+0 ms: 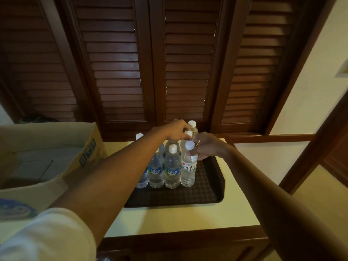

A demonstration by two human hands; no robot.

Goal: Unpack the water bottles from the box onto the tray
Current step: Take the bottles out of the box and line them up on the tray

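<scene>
partly hidden bottles, left hand covering cap

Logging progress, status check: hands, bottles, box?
Left hand pinching a rear bottle cap. Right hand gripping the front-right bottle. Bottles upright on the tray. Cardboard box open, left.

I seem to be in a home or guest room: dark wooden louvred shutters rise right behind the cream-topped wooden cabinet, with plain cream walls to the right of the shutters.
</scene>
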